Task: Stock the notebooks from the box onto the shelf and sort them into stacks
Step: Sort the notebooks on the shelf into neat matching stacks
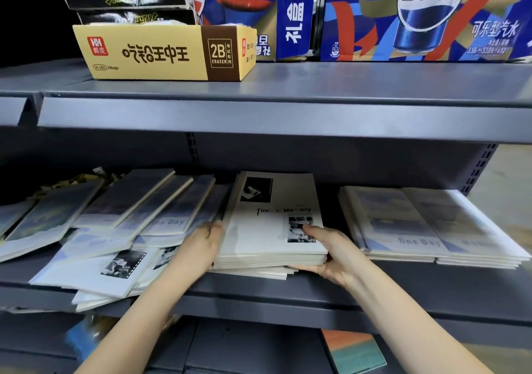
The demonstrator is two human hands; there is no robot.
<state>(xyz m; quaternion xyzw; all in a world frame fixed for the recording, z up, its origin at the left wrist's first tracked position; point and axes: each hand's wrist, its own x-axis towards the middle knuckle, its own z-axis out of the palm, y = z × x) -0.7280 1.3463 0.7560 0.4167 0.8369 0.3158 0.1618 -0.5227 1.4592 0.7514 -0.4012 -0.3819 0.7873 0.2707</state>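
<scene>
A stack of white "Time & Memory" notebooks [270, 229] lies in the middle of the grey shelf [403, 278]. My left hand [203, 247] presses against the stack's left edge. My right hand [331, 254] grips its front right corner, thumb on the top cover and fingers under the pile. To the right lie two neat stacks of bluish "fine Day" notebooks [426, 226]. On the left, several notebooks [121, 221] of both kinds lie loose and overlapping, some hanging over the shelf's front edge.
The upper shelf [288, 111] juts out just above the notebooks. On it stand a yellow eraser carton [161, 54] and large blue cola boxes [417, 13]. A notebook with an orange and teal cover [354, 350] lies on a lower level.
</scene>
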